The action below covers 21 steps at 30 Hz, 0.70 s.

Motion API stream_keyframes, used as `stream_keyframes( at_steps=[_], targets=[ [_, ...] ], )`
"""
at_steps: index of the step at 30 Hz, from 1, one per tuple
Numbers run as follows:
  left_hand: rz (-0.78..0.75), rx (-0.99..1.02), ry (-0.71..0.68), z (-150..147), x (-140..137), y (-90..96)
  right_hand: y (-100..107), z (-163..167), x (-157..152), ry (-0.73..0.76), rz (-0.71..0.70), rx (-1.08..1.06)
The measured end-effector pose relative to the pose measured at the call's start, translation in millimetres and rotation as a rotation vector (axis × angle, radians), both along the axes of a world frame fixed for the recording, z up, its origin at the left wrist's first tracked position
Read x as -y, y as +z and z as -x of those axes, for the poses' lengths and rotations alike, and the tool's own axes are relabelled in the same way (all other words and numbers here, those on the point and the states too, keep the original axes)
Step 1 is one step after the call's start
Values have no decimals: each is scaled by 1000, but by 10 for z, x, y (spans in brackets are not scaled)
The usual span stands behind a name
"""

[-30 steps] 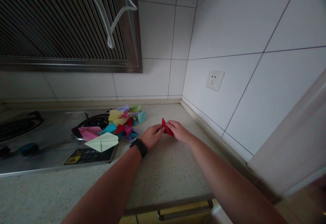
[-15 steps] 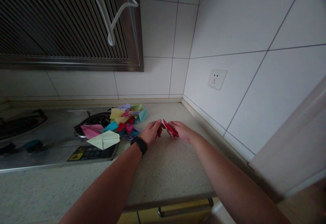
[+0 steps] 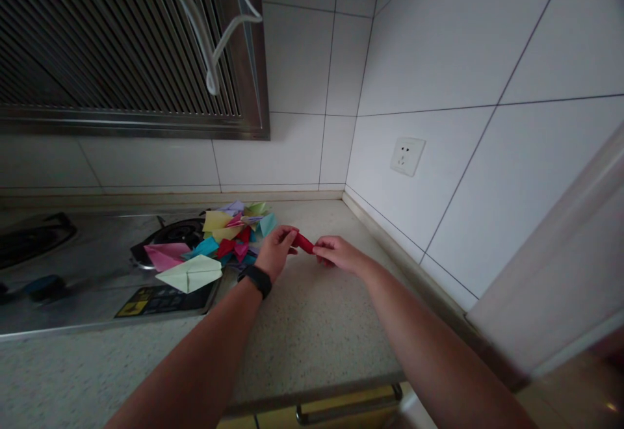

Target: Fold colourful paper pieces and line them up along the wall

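A folded piece of red paper (image 3: 305, 243) is stretched between my two hands, just above the counter. My left hand (image 3: 277, 247), with a black watch on its wrist, pinches the paper's left end. The right end is gripped between the thumb and fingers of my right hand (image 3: 340, 253). To the left of my left hand lies a pile of folded paper planes in several colours, among them a pale green plane (image 3: 191, 273), a pink one (image 3: 167, 255) and a yellow one (image 3: 217, 222).
The pile rests partly on a gas stove (image 3: 92, 273) and partly on the speckled counter (image 3: 312, 325). Above the stove hangs a range hood (image 3: 121, 52) with a white cable (image 3: 212, 58). A socket (image 3: 408, 156) sits on the tiled right wall.
My left hand has taken hold of the red paper's left end. The paper has turned from upright in my right hand to lying slantwise between both hands.
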<state>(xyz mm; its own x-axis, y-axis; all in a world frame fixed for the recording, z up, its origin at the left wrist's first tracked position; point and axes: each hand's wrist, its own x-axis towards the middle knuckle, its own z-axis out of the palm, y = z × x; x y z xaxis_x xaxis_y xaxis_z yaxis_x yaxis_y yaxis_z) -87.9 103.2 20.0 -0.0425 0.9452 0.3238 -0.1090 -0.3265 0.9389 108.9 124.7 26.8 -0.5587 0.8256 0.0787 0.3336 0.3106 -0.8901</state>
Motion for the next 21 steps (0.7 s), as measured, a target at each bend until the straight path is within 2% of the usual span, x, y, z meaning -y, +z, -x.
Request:
stream_keyframes(
  at_steps=[7,15,21],
  targets=[
    [5,145,-6,24,-44,-28,-21,-43,-80,-131,-199,-21],
    [4,137,-13,39,-59,-45,-49,-65,-135,-192,-288,-126],
    [10,119,6,55,-50,-50,-39,-72,-109,-217,-390,-42]
  ],
)
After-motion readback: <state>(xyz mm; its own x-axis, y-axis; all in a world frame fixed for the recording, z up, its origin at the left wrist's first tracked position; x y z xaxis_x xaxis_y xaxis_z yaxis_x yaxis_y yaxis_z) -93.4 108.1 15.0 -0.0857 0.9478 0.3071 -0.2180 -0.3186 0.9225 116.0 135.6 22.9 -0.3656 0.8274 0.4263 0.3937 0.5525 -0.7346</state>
